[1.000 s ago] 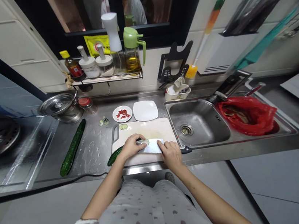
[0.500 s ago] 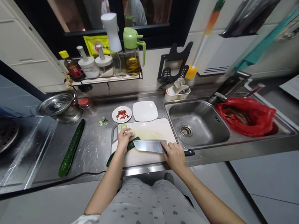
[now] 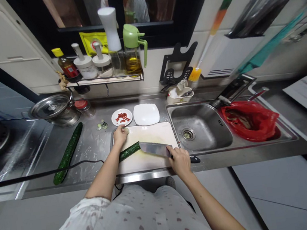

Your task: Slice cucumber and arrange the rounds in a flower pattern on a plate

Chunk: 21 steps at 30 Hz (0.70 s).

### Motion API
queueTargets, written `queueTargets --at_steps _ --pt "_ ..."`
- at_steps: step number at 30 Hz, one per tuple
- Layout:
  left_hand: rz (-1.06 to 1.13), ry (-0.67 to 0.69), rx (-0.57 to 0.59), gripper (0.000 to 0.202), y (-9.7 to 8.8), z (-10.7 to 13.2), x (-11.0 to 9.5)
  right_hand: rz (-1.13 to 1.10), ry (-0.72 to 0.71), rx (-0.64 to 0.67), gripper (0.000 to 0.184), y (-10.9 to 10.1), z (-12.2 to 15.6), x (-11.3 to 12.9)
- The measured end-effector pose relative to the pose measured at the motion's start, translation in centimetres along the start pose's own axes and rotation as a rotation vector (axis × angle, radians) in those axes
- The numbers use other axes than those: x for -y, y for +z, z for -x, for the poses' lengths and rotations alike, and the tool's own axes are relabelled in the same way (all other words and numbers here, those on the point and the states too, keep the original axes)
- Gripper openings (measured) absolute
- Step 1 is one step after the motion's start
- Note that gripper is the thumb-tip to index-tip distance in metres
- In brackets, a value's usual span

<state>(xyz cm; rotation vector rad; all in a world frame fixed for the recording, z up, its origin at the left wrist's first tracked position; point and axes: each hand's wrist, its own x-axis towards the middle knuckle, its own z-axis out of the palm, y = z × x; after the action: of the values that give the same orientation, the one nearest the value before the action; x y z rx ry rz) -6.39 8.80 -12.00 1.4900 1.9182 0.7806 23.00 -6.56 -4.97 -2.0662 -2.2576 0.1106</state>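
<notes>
The cut cucumber (image 3: 130, 151) is laid on the cutting board (image 3: 155, 131), its body toward nine o'clock, its cut end near the centre. The knife (image 3: 155, 149), tip by that end, is gripped by the right hand (image 3: 181, 161) at four o'clock. The left hand (image 3: 119, 136) is placed well apart at ten; whether the pale slice (image 3: 127, 131) there is pinched cannot be told. Even cuts are best made with the blade square, fingertips curled.
</notes>
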Motion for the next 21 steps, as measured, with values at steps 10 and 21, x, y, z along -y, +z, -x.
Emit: queueTargets --at_steps 10,21 --pt "-0.334 0.098 -0.05 0.029 -0.4 0.4 -1.2 -0.038 0.034 0.036 0.045 0.0 -0.7 -0.3" --pt "-0.206 0.024 -0.149 0.026 -1.7 3.7 0.3 -0.388 0.222 0.118 0.033 0.3 -1.9 0.9"
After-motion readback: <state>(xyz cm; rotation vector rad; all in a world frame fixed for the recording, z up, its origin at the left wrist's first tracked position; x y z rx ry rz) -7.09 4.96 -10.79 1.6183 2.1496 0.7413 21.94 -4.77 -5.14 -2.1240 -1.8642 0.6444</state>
